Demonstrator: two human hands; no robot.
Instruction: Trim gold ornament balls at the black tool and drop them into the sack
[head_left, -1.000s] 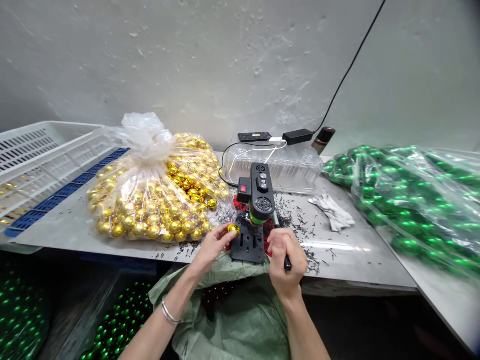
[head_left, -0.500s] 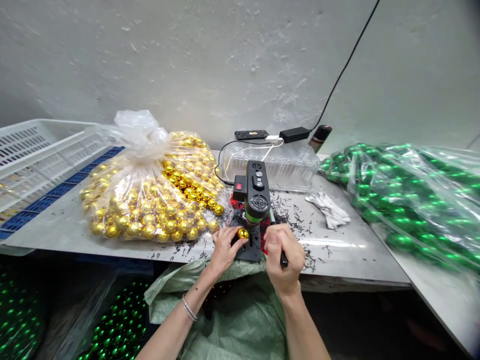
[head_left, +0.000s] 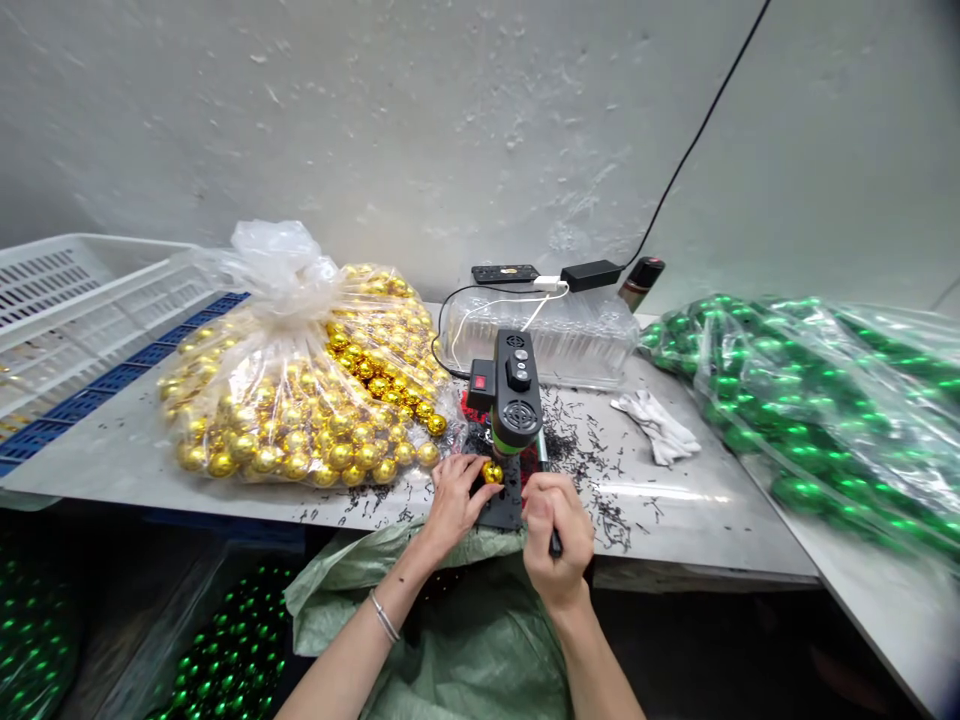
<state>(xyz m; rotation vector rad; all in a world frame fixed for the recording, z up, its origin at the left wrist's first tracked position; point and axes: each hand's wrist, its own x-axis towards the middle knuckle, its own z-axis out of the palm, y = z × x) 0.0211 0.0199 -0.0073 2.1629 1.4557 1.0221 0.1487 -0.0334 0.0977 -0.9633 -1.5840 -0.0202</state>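
Note:
Between the thumb and fingers of my left hand (head_left: 456,497) is a shiny gold ball (head_left: 492,472), held under the head of a small black machine (head_left: 517,390). My right hand (head_left: 557,525) is wrapped round the black-gripped lever (head_left: 555,543) at the machine's right side. The machine's dark base plate (head_left: 501,512) lies below the ball. Left of the machine, a clear plastic bag (head_left: 281,400) bulges with gold balls, some of them loose at its open side.
Green balls fill a plastic bag (head_left: 810,400) at the right. Behind the machine stands a clear plastic box (head_left: 577,340) with cables and a black adapter (head_left: 591,274). A white glove (head_left: 657,425), black scraps, a white crate (head_left: 97,300) and a green sack (head_left: 465,640) are also around.
My right hand and the lever have shifted slightly left. My left hand, still on the gold ball, sits a touch further right, and the machine appears slightly lower in view.

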